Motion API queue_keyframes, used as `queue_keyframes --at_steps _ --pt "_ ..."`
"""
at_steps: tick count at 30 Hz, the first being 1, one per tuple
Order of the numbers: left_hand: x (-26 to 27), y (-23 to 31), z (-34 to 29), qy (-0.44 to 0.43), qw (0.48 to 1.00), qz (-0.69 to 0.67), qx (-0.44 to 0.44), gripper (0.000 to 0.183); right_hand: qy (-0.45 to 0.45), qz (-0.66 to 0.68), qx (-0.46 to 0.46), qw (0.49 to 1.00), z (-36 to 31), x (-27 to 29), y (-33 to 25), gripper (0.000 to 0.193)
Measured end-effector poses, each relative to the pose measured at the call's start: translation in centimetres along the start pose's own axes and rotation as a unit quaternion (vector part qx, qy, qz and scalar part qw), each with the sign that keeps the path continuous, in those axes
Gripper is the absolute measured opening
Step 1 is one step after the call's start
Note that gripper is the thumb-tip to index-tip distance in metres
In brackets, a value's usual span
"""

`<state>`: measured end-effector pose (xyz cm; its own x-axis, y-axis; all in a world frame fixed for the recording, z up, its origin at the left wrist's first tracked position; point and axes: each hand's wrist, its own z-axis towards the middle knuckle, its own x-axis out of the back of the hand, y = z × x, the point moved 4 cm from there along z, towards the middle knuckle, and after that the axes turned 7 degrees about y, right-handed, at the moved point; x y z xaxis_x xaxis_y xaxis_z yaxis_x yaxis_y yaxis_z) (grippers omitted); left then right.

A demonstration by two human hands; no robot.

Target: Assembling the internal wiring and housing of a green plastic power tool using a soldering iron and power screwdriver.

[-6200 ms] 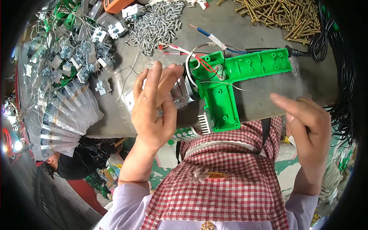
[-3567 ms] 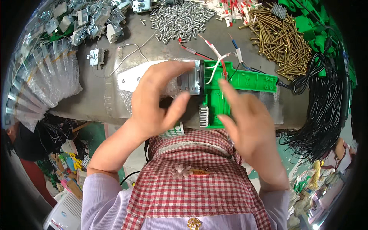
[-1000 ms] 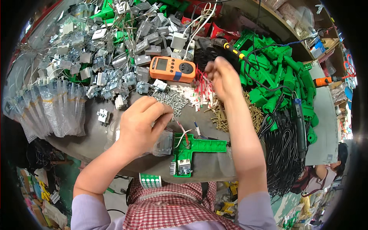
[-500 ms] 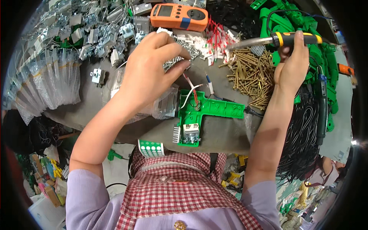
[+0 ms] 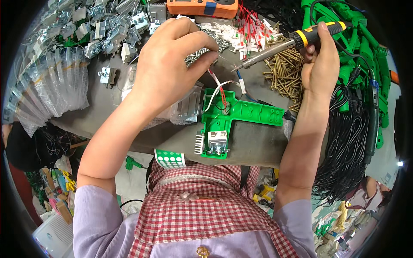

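My right hand (image 5: 320, 64) is closed around the black and yellow handle of a soldering iron (image 5: 271, 52), its metal tip pointing left. My left hand (image 5: 174, 64) pinches what looks like a thin wire (image 5: 227, 61), faintly visible between its fingertips and the iron's tip. Below lies an open green plastic tool housing (image 5: 254, 112) with a white and metal switch (image 5: 218, 142) in its short arm. Red and white wires (image 5: 222, 92) rise from the housing. A blue wire with a white sleeve (image 5: 241, 84) stands just under the iron's tip.
Brass-coloured screws (image 5: 282, 73) lie beside my right wrist. An orange multimeter (image 5: 202, 7) sits at the back. Clear plastic sleeves (image 5: 56, 81) and metal switches (image 5: 114, 36) fill the left. Black cables (image 5: 344, 146) and green housings (image 5: 365, 56) crowd the right.
The soldering iron has swung left and down, bringing its tip near the blue wire and my left fingertips. My left hand stays pinched. The whole view has shifted slightly.
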<state>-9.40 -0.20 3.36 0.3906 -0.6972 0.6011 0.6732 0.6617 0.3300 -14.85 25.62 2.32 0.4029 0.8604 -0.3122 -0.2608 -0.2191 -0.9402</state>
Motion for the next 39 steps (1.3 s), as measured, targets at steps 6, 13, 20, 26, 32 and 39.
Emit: queue_keyframes --at_steps 6,13,20,26,32,39 --pt "-0.1 0.1 0.1 -0.002 1.000 0.007 0.000 0.014 -0.004 -0.011 0.024 1.000 0.3 0.3 0.0 0.017" --pt "0.0 0.3 0.0 -0.020 1.000 0.006 0.013 0.015 0.006 -0.007 -0.004 1.000 0.3 0.3 -0.3 0.017" --pt "-0.1 0.4 0.0 -0.017 1.000 0.010 0.009 0.015 -0.022 -0.008 0.039 0.999 0.1 -0.1 -0.4 0.017" --pt "1.0 0.8 0.2 -0.041 0.998 -0.039 0.017 0.016 -0.042 0.058 -0.041 0.997 0.0 0.0 -0.1 0.019" --pt "1.2 0.9 0.0 -0.084 0.995 -0.052 -0.004 0.018 -0.052 0.025 -0.065 0.996 -0.3 -0.8 0.9 0.020" --pt "1.2 1.0 -0.2 -0.085 0.995 -0.051 -0.010 0.019 -0.041 -0.012 -0.050 0.998 -0.4 -1.1 0.5 0.019"
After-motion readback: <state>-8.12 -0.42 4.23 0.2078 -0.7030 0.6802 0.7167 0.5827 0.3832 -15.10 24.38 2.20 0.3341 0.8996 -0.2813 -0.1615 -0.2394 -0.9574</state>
